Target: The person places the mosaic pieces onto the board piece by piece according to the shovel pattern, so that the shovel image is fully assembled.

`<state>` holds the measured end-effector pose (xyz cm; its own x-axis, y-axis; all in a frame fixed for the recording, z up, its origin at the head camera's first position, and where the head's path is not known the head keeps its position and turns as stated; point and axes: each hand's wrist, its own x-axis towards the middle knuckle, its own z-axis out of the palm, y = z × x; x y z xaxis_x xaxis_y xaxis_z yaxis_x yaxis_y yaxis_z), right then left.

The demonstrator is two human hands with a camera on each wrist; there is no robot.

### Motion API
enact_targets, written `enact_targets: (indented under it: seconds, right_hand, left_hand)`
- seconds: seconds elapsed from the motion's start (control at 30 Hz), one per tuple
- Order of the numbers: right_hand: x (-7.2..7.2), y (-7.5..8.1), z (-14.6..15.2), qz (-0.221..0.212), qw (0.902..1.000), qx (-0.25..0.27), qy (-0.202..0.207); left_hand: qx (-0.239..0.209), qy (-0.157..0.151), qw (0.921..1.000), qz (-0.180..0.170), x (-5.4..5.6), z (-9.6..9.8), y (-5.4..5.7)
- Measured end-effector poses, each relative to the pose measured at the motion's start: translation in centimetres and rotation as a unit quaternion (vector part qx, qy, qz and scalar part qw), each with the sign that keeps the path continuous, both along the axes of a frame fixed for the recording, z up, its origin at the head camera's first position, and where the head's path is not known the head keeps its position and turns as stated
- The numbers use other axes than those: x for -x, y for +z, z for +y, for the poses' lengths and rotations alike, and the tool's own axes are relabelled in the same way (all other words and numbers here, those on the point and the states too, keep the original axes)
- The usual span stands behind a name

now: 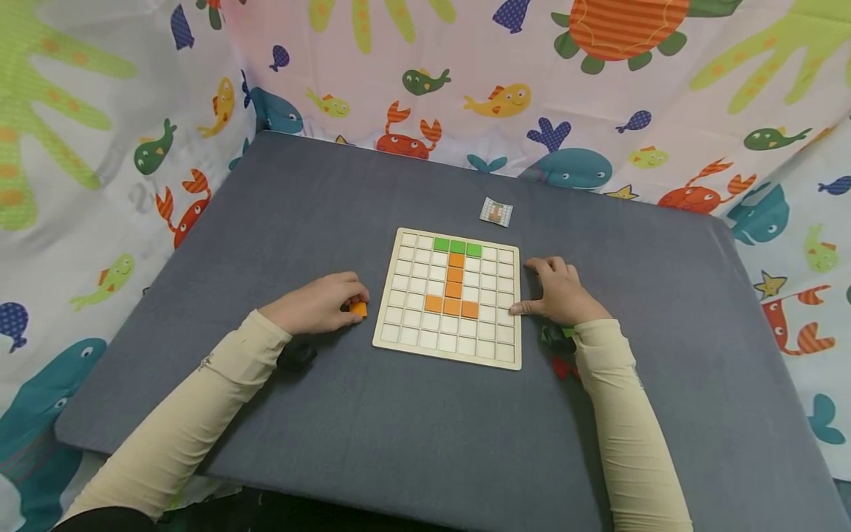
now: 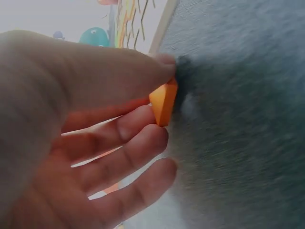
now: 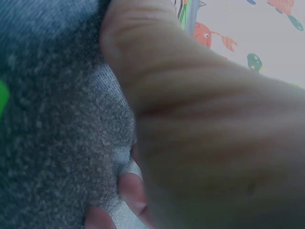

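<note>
A pale wooden grid board [image 1: 445,357] lies flat on the table. Three green tiles [image 1: 457,247] form a row near its far edge, and several orange tiles [image 1: 454,275] make a stem with a short row at its foot. To the left of the board, my left hand [image 1: 322,304] pinches a loose orange tile [image 2: 163,102] between thumb and fingers, low over the table. At the opposite side my right hand [image 1: 561,294] rests with its thumb at the board's right edge and its fingers spread toward the far side, holding nothing.
A small printed card [image 1: 496,212] lies behind the board. Partly hidden by the right wrist are green pieces [image 1: 550,335] and red pieces [image 1: 563,367]. The grey table [image 1: 412,428] backs onto a curtain [image 1: 465,140] printed with sea animals.
</note>
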<state>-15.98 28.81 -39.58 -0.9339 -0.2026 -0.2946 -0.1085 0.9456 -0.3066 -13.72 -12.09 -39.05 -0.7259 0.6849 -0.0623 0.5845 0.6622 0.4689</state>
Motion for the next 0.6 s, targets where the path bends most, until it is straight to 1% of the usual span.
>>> enact_targets:
  seconds: [0.1,0.2,0.33,0.43,0.5,0.6]
  right_hand:
    - [0.0,0.0,0.0,0.001,1.0,0.0,0.0]
    - [0.0,0.1,0.2,0.002,1.0,0.001,-0.002]
    - [-0.1,0.1,0.2,-0.002,1.0,0.002,-0.001]
    - [0.0,0.1,0.2,-0.003,1.0,0.004,0.0]
    - [0.0,0.1,0.2,-0.002,1.0,0.006,0.0]
    - [0.0,0.2,0.1,-0.001,1.0,0.007,0.001]
  left_hand:
    - [-0.003,0.002,0.9999,0.011,0.4,0.5,0.5]
    - [-0.013,-0.004,0.9997,0.021,0.8,1.6,0.9]
    - [-0.029,-0.018,0.9994,0.009,1.2,3.5,1.3]
    - [-0.038,-0.031,0.9988,0.002,1.4,5.0,1.2]
    - [-0.041,-0.044,0.9981,0.008,1.5,5.9,1.1]
    - [-0.033,-0.067,0.9969,0.026,1.4,7.2,0.8]
